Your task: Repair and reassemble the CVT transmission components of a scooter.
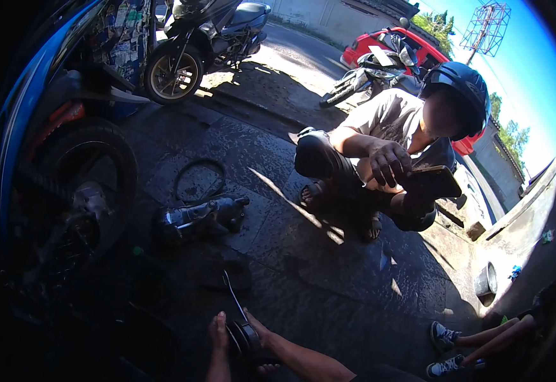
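Low in the picture, my left hand (219, 326) grips the left side of a dark round part (244, 339), which looks like a metal drum or pulley. My right hand (259, 330) is closed on its other side, with a thin silver bar-like tool (233, 293) rising from between the hands. Just beyond, on the paving, lie a greasy metal engine casing (195, 219) and a black ring (180, 181), perhaps a belt.
A motorcycle wheel (109, 146) is at left. A helmeted person (380, 121) squats ahead, holding a phone (432, 183). Another person's legs (494, 340) reach in lower right, near a bucket (485, 280). Parked scooters (182, 67) and a red car (357, 51) stand behind.
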Motion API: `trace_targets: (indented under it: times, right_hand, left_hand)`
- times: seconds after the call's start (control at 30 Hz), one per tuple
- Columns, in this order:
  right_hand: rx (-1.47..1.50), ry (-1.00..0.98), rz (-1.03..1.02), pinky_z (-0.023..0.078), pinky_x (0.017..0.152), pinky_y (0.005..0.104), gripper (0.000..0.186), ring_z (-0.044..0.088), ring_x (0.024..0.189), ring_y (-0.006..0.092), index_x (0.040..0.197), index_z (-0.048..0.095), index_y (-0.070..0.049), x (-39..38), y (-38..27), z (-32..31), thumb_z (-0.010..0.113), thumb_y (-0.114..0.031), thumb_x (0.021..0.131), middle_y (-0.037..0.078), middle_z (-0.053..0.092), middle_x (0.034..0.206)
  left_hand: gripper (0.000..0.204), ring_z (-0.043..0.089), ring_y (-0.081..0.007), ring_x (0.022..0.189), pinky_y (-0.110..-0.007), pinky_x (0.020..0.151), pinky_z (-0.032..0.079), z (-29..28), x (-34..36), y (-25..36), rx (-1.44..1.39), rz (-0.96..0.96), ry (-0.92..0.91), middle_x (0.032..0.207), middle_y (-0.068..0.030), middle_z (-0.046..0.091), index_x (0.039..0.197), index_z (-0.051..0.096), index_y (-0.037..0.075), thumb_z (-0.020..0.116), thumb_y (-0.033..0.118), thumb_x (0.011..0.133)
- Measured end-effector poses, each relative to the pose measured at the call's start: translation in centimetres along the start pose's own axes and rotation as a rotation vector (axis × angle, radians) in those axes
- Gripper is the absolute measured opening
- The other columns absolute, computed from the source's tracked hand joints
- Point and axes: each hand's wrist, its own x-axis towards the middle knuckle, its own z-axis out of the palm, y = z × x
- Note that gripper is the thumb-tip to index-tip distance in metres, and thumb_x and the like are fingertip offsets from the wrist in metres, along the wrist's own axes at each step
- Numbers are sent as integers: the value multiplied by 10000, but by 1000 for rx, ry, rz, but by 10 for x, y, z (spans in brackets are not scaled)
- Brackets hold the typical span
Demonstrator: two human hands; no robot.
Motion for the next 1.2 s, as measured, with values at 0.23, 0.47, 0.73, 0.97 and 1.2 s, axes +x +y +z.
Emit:
trace_targets:
  times: [0.23, 0.47, 0.73, 0.97, 1.2]
  right_hand:
    - [-90, 100, -10, 577, 693, 409, 784, 681, 729, 233, 1091, 692, -111, 2, 1, -5, 412, -810, 875, 80, 722, 889]
    - [19, 51, 5, 588, 713, 425, 816, 679, 740, 280, 1119, 672, -87, 12, 3, -20, 354, -805, 895, 137, 711, 920]
    - [31, -30, -73, 577, 801, 441, 881, 685, 871, 308, 1203, 646, -42, 24, 3, -18, 325, -805, 901, 162, 710, 1029]
    - [100, -81, -24, 524, 973, 501, 920, 662, 1062, 367, 1317, 592, -54, 13, -1, -2, 301, -816, 892, 175, 672, 1216]
    - [-36, -8, -127, 534, 961, 501, 944, 649, 1084, 386, 1328, 561, -26, 15, 5, -3, 250, -810, 905, 209, 648, 1235]
  left_hand:
    - [443, 449, -124, 745, -334, 668, 388, 1, -4, 11, 162, 81, 33, 737, -1, 485, 730, 526, 62, 541, 440, 961]
    - [624, 485, -118, 603, -359, 565, 374, -4, 12, 0, 60, 103, -61, 577, 6, 488, 630, 542, 54, 444, 552, 991]
    - [752, 512, -306, 1160, -414, 980, 417, -21, -43, 16, 184, 248, -110, 1224, -206, 527, 1268, 456, 6, 585, 642, 890]
    - [1455, 168, -470, 1468, -492, 1198, 224, -42, -59, 36, 426, 206, -431, 1552, -332, 135, 1567, -75, 28, 763, 764, 631]
    - [1321, 226, -488, 1435, -514, 1178, 241, -42, -56, 22, 359, 274, -408, 1508, -346, 204, 1558, -14, 7, 779, 612, 692]
